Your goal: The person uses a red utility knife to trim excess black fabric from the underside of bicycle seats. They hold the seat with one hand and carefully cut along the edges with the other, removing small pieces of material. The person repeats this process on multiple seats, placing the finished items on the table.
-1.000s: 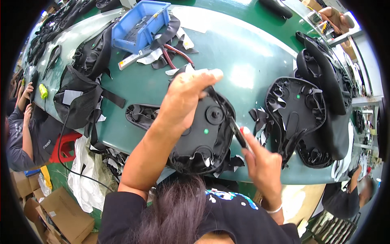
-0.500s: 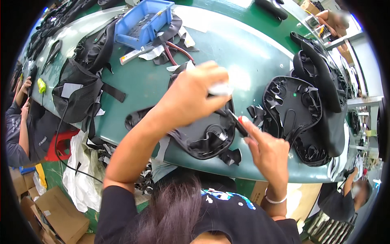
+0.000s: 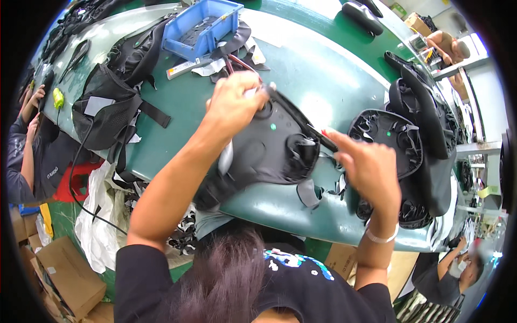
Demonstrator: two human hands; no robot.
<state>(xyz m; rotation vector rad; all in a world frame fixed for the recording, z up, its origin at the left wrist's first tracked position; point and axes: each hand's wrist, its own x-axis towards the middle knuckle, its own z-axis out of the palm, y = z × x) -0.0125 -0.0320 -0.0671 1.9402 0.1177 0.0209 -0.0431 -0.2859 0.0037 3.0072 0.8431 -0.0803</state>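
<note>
A black moulded bag shell (image 3: 258, 156) with a raised rim lies tilted before me at the table's near edge. My left hand (image 3: 231, 105) is closed on its far rim, with something white showing between the fingers. In my right hand (image 3: 369, 164) is a slim dark tool (image 3: 326, 141) with a red part near the fingertips; its exact kind is hard to make out. The tool meets the shell's right rim. A loose black fabric tab (image 3: 308, 192) hangs from the shell's near edge.
Black bags (image 3: 102, 107) lie on the green table (image 3: 334, 81) to the left. A blue bin (image 3: 186, 46) and red-handled tool (image 3: 242, 63) are at the back. More black shells (image 3: 396, 137) are stacked right. Other people work at both sides; cartons (image 3: 70, 274) stand lower left.
My left hand has moved left, and the shell has turned and tilted with it. My right hand has shifted slightly up and right, still holding the slim tool.
</note>
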